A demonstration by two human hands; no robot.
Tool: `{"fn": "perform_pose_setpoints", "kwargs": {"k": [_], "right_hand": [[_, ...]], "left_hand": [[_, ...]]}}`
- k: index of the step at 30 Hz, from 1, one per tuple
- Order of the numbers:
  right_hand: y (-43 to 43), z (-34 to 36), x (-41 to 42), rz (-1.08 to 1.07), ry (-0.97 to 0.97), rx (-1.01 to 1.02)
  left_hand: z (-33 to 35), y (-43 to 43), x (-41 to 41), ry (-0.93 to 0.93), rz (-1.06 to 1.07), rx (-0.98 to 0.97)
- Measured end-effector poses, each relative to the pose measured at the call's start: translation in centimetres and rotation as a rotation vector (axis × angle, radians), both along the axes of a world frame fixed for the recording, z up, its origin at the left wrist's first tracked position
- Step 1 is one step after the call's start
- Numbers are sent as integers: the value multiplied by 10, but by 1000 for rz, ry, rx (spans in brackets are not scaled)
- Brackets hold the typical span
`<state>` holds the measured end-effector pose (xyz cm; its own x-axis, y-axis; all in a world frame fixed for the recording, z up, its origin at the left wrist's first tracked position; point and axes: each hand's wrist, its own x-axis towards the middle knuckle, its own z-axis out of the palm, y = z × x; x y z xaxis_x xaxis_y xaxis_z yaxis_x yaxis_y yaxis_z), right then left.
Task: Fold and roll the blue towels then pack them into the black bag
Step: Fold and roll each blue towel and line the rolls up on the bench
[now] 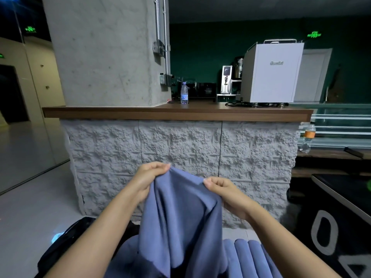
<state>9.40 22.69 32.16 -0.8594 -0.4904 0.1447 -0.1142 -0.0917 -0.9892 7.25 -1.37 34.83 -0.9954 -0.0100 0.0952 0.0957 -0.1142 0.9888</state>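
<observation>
A blue towel (180,217) hangs in loose folds in front of me, held up by its top edge. My left hand (149,178) pinches the edge at the left, fingers curled round the cloth. My right hand (224,190) pinches the same edge at the right. Several rolled blue towels (247,257) lie side by side at the bottom, right of the hanging towel. The black bag (66,243) sits on the floor at the lower left, partly hidden behind my left forearm.
A stone-faced counter (180,113) with a wooden top stands straight ahead, carrying a water bottle (184,92) and a white machine (271,73). A concrete pillar (106,51) rises at its left. A black table (341,217) stands at the right. Open floor lies to the left.
</observation>
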Motion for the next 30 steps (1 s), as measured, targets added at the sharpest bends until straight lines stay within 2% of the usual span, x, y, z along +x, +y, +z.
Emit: {"fn": "perform_pose_setpoints", "kwargs": {"k": [6,9,13,15,17,22,27,30], "right_hand": [[53,2,8,-78,-51,-84],[55,18,11,-59,-1,-6],[8,33,6,-17,212,209],[-11,34,2,-48,302,270],[-17,33,-2,-84,323,239],[-9,17,-5,-70,286,189],[27,7,-3,-24,266,189],[50,9,3,-33,277,228]], "left_hand": [[-3,-57,-12,61,398,57],[1,-39,0,41,246,41],[5,28,24,-5,-91,-175],[1,48,28,-16,-207,-154],[-5,53,29,-16,-258,-84],[-23,53,27,0,-188,-2],[-28,39,17,30,1,-181],[-31,32,7,33,102,-209]]}}
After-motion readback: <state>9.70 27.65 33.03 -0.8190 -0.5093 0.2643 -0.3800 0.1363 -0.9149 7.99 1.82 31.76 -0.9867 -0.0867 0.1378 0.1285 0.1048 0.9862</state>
